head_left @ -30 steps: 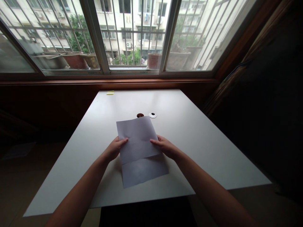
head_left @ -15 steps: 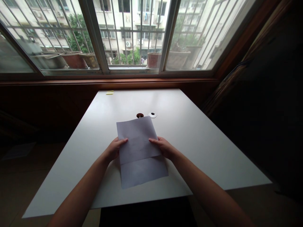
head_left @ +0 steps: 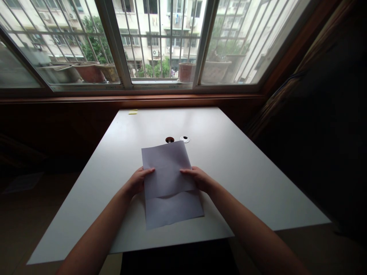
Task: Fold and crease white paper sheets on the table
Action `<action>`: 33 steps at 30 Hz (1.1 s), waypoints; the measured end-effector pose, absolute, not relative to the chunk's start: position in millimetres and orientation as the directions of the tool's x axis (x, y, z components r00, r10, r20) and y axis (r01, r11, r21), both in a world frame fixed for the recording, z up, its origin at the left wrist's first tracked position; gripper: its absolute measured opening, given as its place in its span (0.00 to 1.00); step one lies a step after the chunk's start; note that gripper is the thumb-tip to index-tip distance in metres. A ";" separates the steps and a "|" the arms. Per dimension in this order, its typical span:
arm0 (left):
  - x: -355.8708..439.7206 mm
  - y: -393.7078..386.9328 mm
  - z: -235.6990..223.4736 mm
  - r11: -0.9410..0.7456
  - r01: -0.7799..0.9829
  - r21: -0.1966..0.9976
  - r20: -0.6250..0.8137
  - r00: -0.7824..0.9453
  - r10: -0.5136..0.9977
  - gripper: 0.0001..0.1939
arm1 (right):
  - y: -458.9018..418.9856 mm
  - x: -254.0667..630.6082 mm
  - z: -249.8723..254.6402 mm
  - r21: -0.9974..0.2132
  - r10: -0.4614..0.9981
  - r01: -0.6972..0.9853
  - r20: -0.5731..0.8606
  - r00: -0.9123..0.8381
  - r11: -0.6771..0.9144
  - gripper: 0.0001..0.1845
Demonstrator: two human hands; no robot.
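A white sheet of paper [head_left: 169, 172] lies in the middle of a white table [head_left: 243, 168], its far part folded over toward me, so a lower strip shows beneath. My left hand [head_left: 137, 180] pinches the folded flap's left edge, thumb on top. My right hand [head_left: 199, 178] grips the flap's right edge the same way. Both hands hold the flap a little above the lower layer.
Past the paper, the table has a round cable hole [head_left: 169, 139] and its white cap [head_left: 184, 139] beside it. A small yellow note [head_left: 133, 112] sits at the far edge under the barred window [head_left: 160, 46]. Dark wall panelling stands to the right.
The folded flap has slid slightly toward me and my right hand has crept a little left along it. The lower strip looks a bit narrower.
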State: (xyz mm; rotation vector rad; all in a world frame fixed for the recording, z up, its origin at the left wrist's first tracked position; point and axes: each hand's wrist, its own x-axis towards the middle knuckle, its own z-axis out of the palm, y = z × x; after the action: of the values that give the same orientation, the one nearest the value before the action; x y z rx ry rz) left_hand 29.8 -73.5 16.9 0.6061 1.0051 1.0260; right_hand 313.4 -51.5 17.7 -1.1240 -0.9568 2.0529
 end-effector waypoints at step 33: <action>35.5 -76.3 18.9 0.390 -0.445 0.806 -0.385 0.104 0.917 0.21 | -53.8 309.2 26.7 -0.811 0.756 -0.140 -0.446 -0.480 -0.567 0.17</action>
State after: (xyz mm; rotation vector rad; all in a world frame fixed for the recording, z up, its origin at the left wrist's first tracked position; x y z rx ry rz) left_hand 35.5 -76.3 18.9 0.5750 1.0197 1.0897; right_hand 309.2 -53.8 26.7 -1.1252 -0.9765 2.0799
